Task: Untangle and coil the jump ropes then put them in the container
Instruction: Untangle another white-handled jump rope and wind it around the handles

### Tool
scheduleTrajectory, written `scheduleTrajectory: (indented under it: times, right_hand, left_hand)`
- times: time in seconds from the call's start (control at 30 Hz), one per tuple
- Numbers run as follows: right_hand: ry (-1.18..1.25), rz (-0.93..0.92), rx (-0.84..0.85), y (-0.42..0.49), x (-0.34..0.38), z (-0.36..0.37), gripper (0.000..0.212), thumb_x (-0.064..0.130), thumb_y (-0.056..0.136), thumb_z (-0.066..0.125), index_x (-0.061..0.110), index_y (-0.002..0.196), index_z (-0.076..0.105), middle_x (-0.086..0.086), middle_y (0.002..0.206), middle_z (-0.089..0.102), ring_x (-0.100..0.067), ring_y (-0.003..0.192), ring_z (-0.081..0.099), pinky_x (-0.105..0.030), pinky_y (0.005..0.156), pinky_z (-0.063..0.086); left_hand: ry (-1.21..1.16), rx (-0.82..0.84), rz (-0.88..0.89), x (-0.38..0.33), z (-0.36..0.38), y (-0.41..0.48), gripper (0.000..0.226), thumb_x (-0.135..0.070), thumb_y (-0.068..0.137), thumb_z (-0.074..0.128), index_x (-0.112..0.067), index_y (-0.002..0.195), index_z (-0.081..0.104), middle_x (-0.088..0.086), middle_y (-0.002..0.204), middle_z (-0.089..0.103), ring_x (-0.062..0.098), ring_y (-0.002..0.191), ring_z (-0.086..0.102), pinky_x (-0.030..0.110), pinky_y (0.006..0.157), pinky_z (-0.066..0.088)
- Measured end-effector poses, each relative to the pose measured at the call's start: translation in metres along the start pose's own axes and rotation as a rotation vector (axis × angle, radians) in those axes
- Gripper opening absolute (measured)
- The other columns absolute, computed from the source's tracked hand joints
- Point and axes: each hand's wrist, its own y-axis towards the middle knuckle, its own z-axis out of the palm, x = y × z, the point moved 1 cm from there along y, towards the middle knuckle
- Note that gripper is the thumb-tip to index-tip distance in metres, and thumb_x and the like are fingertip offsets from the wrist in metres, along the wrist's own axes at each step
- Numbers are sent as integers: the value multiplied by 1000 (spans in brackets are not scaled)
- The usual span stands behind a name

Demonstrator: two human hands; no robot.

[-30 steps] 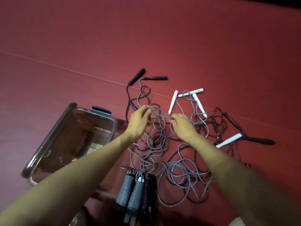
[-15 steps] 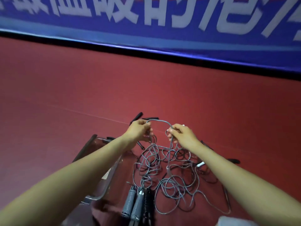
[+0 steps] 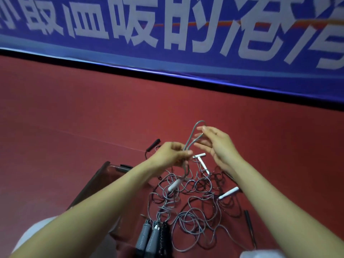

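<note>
This looks like an indoor sports hall. The floor (image 3: 93, 101) is a smooth, red sports surface, crossed by a thin pale seam (image 3: 96, 138). Along the floor's far edge runs a blue banner (image 3: 167, 60) printed with large white Chinese characters and bordered below by a black strip (image 3: 130, 68), like a court-side barrier. Jump ropes (image 3: 188, 203) with black, white and grey handles lie tangled directly on the floor beside a clear plastic container (image 3: 89, 187).
</note>
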Motion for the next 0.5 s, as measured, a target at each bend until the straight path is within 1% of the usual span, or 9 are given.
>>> scheduleTrajectory:
  times: [0.03,0.1,0.17,0.2,0.27,0.33,0.4,0.43,0.5]
  right_hand:
    - [-25,19,-7,2,-3,-2,17,20,101,48,8,103,60,-10,92,64,-15,78,68,-26,65,58]
    - [-227,70,60,4,-12,-8,23,29,101,47,13,113,58,-6,108,65,-17,96,64,-31,78,56]
    - [-481,107,249,2,-22,-13,18,30,97,53,23,111,61,1,115,66,-13,109,61,-30,89,49]
    - [-581,113,352,1,-25,-15,15,29,95,58,27,108,62,5,115,66,-10,110,59,-27,91,47]
    - [-689,90,511,-1,-27,-14,16,26,90,64,26,106,64,11,112,66,-1,105,59,-14,90,44]
    - [-683,83,585,-1,-28,-13,17,21,90,65,19,107,63,14,106,66,8,96,60,-7,84,43]
    - [-668,59,563,2,-33,-11,13,17,93,62,18,105,63,17,96,66,12,85,59,-8,80,42]
    - [-675,47,521,4,-35,-10,9,17,95,59,21,102,62,18,88,65,9,79,59,-11,78,42]
    - [-639,35,427,8,-38,-6,8,18,99,52,22,94,57,9,81,61,-5,77,59,-21,75,46]
  left_hand:
    - [-56,-32,8,-6,-2,1,8,-6,92,61,-6,84,61,4,72,62,6,52,58,17,53,49]
    - [-176,-69,12,-17,-9,4,7,-7,93,59,-4,87,62,3,73,65,5,52,58,16,53,50]
    - [-283,-77,8,-26,-17,7,7,-7,94,57,-5,89,62,-1,71,68,4,54,59,17,55,53]
    - [-328,-81,5,-31,-20,9,7,-8,94,57,-6,89,62,-2,71,68,4,55,60,17,57,55]
    - [-444,-109,0,-38,-26,12,9,-7,94,57,-6,87,63,0,72,69,4,57,62,18,61,57]
    - [-567,-148,-19,-41,-29,16,13,-4,94,55,-4,85,63,2,70,68,5,59,64,18,62,57]
    - [-657,-174,-69,-41,-30,19,15,-2,95,53,-3,84,63,3,67,69,6,57,65,18,62,58]
    - [-689,-190,-89,-41,-30,20,15,-1,95,52,-3,84,62,5,68,69,6,56,66,18,61,58]
    - [-754,-252,-97,-39,-33,25,15,1,95,51,-1,84,61,10,78,67,9,55,67,19,58,57]
